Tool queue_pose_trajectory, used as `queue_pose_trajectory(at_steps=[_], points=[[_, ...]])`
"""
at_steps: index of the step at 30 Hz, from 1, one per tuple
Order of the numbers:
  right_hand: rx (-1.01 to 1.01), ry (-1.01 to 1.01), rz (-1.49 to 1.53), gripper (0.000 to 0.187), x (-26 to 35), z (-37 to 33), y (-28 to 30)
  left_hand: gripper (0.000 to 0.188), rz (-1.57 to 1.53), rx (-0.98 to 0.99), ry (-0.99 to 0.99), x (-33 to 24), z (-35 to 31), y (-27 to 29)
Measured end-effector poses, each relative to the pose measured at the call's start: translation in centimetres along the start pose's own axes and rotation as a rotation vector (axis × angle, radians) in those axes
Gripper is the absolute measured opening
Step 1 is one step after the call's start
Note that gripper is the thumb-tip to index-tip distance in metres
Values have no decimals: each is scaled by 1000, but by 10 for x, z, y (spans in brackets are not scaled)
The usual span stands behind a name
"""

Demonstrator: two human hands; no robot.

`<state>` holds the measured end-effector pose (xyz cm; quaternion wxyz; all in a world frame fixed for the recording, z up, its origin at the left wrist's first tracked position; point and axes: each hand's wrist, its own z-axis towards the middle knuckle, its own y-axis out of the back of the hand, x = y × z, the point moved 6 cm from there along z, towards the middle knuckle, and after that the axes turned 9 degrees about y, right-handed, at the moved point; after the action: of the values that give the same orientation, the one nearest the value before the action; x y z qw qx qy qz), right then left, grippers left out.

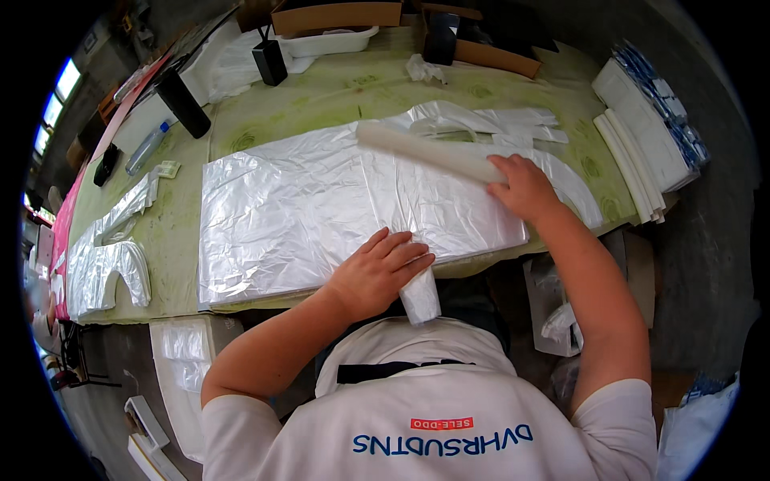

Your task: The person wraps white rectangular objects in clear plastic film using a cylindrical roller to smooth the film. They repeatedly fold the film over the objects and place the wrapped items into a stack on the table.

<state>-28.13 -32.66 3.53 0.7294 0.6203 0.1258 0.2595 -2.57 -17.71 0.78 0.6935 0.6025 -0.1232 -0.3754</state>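
Observation:
A wide stack of thin, shiny white plastic bags (pixel 281 216) lies flat on the table, with cut-out handle loops at its right end. My left hand (pixel 381 268) lies on the stack by the front edge, fingers stretched out over a narrow folded strip of plastic (pixel 421 298). That strip's near end hangs past the table edge toward my lap. In my right hand (pixel 525 188) is one end of a long, flat, whitish stick (pixel 425 152). It slants leftward over the stack and is blurred by motion; whether it touches the bags I cannot tell.
Green patterned cloth (pixel 321 96) covers the table. Another plastic bag (pixel 108 256) lies left, near a clear bottle (pixel 148 148) and a black cylinder (pixel 183 104). Whitish rolls (pixel 630 164) and a box of blue packets (pixel 650 112) stand right. Cardboard boxes (pixel 337 16) line the back.

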Motion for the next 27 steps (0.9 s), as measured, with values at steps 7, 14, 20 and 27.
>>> queue_pose_trajectory(at_steps=[7,14,20,27], points=[[-265,518,114,60,101,-39,6,59,-177,34,115,-6,-19,16],[-198,391,652,29,162,-42,-30,68,-574,-132,393,15,-24,19],[12,-101,766,23,153,-16,-51,88,-427,-293,607,42,-21,20],[174,-176,622,38,153,-4,-55,83,-105,-236,565,38,-9,34]])
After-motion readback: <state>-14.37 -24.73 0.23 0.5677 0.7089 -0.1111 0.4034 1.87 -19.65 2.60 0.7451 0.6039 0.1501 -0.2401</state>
